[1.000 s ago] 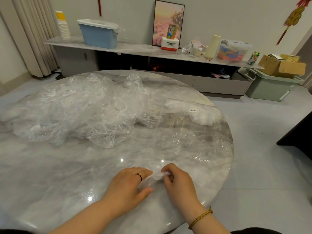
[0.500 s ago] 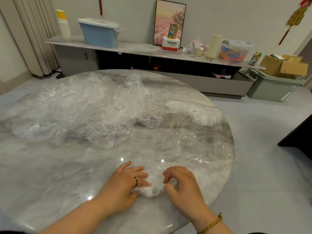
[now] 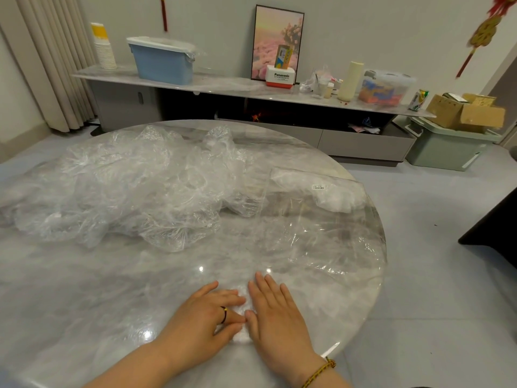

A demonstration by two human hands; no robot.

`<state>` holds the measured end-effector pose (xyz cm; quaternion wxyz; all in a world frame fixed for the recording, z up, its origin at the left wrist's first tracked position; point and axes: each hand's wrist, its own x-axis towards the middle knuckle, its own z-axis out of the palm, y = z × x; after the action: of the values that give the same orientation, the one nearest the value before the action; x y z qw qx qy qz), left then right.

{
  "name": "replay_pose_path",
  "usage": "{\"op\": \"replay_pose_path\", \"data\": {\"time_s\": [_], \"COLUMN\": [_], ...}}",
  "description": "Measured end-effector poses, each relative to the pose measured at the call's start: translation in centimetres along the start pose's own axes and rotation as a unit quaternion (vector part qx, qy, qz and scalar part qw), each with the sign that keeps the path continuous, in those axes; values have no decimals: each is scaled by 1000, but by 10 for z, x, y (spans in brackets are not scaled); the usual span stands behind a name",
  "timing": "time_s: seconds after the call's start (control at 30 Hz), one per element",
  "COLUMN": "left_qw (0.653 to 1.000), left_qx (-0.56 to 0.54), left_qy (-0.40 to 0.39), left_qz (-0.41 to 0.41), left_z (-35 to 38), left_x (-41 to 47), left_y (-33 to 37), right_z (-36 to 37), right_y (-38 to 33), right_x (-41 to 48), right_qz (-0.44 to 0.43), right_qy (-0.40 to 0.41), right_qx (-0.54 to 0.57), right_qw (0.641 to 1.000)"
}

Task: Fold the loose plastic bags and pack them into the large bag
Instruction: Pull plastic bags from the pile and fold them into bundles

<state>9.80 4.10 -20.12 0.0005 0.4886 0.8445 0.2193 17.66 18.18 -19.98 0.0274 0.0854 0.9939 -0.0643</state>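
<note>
A small folded wad of clear plastic bag [image 3: 241, 297] lies on the round marble table [image 3: 84, 289] near its front edge. My left hand [image 3: 205, 317], with a dark ring, rests on the wad's left side, fingers extended. My right hand [image 3: 277, 315] lies flat, palm down, on its right side; most of the wad is hidden under both hands. The large clear bag [image 3: 316, 228] lies flat at the table's right, with a white label and some folded plastic inside at its far end. A crumpled pile of loose clear bags [image 3: 134, 186] covers the table's far left.
Behind the table runs a long low cabinet [image 3: 223, 88] with a blue bin [image 3: 162, 63], paper cups, a framed picture and boxes. On the floor at right stands a green crate [image 3: 447, 147] with cardboard boxes on it. A dark piece of furniture [image 3: 492, 228] is at the right edge.
Both hands were pinching and tucking the small bag with curled fingers; now they have flattened out and press down on it, side by side.
</note>
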Motion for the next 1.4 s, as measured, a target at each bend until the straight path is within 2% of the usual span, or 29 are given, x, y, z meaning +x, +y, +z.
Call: {"op": "replay_pose_path", "data": {"time_s": [0.13, 0.2, 0.27, 0.33, 0.37, 0.5, 0.57, 0.63, 0.7, 0.8, 0.9, 0.97, 1.0, 1.07, 1.17, 1.3, 1.4], "left_qw": [998, 994, 988, 978, 975, 969, 961, 938, 899, 847, 788, 758, 750, 754, 772, 794, 841], "left_qx": [-37, -67, -30, 0, 8, -2, -59, -187, -312, -405, -478, -507, -515, -512, -514, -515, -450], "left_qy": [13, 16, -24, -52, -55, -64, -61, -25, 37, 147, 234, 265, 267, 252, 215, 154, 145], "left_qz": [-39, -87, -150, -203, -214, -240, -264, -289, -304, -312, -308, -313, -318, -324, -306, -282, -264], "left_z": [3, -3, -9, -13, -15, -18, -24, -27, -29, -35, -42, -41, -40, -32, -21, -17, -13], "left_x": [1, 2, 2, 5, 6, 12, 12, 13, 14, 21, 28, 30, 32, 35, 38, 45, 53], "left_y": [4, 12, 17, 20, 21, 27, 32, 32, 33, 38, 44, 47, 49, 56, 72, 83, 70], "right_z": [0, -2, -7, -13, -12, -28, -35, -40, -46, -54, -55, -57, -57, -56, -56, -69, -76], "right_y": [2, 1, 3, 6, 8, 11, 11, 13, 14, 10, 3, -6, -8, -11, -5, 13, 33], "right_x": [-3, -3, -5, -6, -2, -3, -4, -5, -5, -5, -9, -13, -13, -10, -5, -2, 2], "right_qz": [-15, -19, 3, 22, 11, 47, 67, 107, 153, 217, 238, 211, 188, 167, 208, 252, 291], "right_qy": [-15, -14, -18, 9, 65, 87, 107, 127, 145, 134, 72, 10, -8, -6, 40, 110, 179], "right_qx": [22, 48, 73, 126, 145, 256, 297, 364, 439, 588, 719, 764, 772, 774, 763, 769, 763], "right_qw": [1000, 999, 997, 992, 987, 962, 947, 916, 873, 767, 649, 610, 608, 611, 610, 577, 548]}}
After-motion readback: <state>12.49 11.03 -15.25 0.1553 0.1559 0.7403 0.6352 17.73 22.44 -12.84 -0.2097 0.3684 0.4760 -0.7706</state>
